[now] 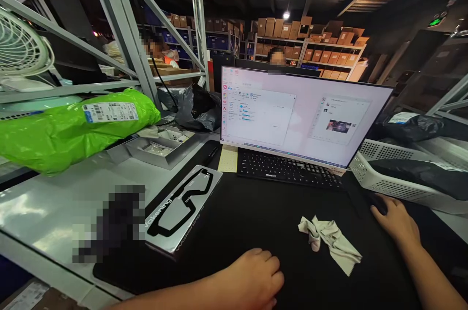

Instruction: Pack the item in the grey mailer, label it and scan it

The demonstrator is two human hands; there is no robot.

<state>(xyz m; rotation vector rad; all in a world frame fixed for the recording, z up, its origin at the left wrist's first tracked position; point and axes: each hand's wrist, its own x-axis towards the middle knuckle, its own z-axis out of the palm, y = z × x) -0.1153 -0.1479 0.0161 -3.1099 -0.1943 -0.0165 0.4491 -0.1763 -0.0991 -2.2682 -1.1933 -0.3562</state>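
Observation:
My right hand rests over a dark computer mouse at the right of the black desk mat. My left hand lies on the mat near the front edge, its fingers curled into a loose fist; nothing shows in it. Between the two hands is a crumpled pale cloth. To the left of centre lies a flat silver box printed with black glasses. Behind the mat's middle stand a black keyboard and a lit monitor with windows on its screen.
A green plastic parcel and an open grey box lie at the left. White perforated baskets with dark bags stand at the right. A fan and metal frame posts rise at the left. Two people are beyond, near shelves of cartons.

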